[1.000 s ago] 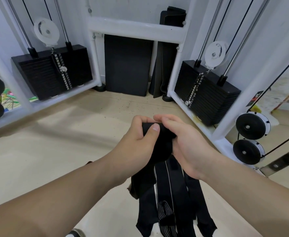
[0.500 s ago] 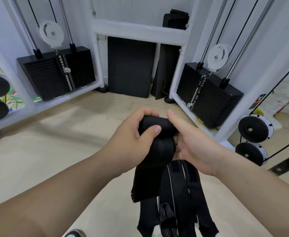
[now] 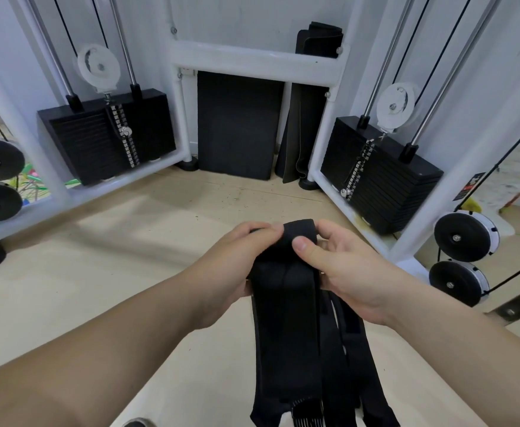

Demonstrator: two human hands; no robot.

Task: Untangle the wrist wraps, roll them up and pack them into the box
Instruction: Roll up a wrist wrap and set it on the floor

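Observation:
Several black wrist wraps (image 3: 286, 328) hang in a bunch from my two hands, in the middle of the head view. The top end of one wrap is wound into a small roll (image 3: 300, 231) between my fingers. My left hand (image 3: 237, 266) grips the roll and the bunch from the left. My right hand (image 3: 341, 269) pinches them from the right, thumb pressed on the front. Long loose tails dangle down; one has a white-striped end (image 3: 308, 412) at the bottom edge. No box is in view.
A white cable machine frame (image 3: 252, 61) surrounds the spot, with black weight stacks at left (image 3: 107, 140) and right (image 3: 375, 177). Black mats (image 3: 237, 124) lean on the back wall. Black pulley wheels (image 3: 465, 238) sit at the right and left edges. Beige floor (image 3: 98, 272) lies below.
My hands have shifted on the roll: the left thumb moved off the front, the right thumb now presses there. The roll looks a little thicker and the hanging wrap flatter.

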